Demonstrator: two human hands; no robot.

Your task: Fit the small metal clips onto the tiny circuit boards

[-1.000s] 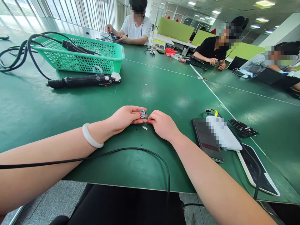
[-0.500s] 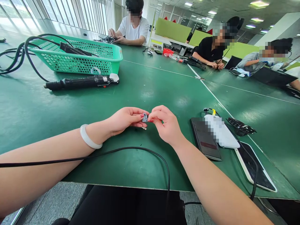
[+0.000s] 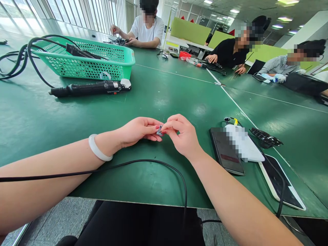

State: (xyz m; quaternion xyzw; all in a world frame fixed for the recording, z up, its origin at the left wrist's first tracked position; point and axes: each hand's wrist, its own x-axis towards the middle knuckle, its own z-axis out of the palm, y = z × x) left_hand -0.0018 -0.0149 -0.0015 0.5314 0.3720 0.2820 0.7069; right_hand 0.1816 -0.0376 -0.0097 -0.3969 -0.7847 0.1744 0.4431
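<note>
A small grey part (image 3: 159, 131) sits between my two hands, above the green table (image 3: 153, 99). My left hand (image 3: 139, 131) pinches it from the left with thumb and fingers. Against its right side are the closed thumb and fingertips of my right hand (image 3: 181, 134); whether they grip the part itself or something tiny on it is too small to tell. A black cable (image 3: 143, 160) runs across the table and over my left forearm.
A green basket (image 3: 89, 65) with cables and a black electric screwdriver (image 3: 87, 89) lie at the back left. Phones (image 3: 227, 150), a white device (image 3: 244, 141) and a black clip (image 3: 265, 136) are at right. Three people sit across the table.
My right fingertips have moved slightly onto the grey part and now cover more of it. The small light tip below my left fingers is no longer visible. Across the table, people's hands have shifted.
</note>
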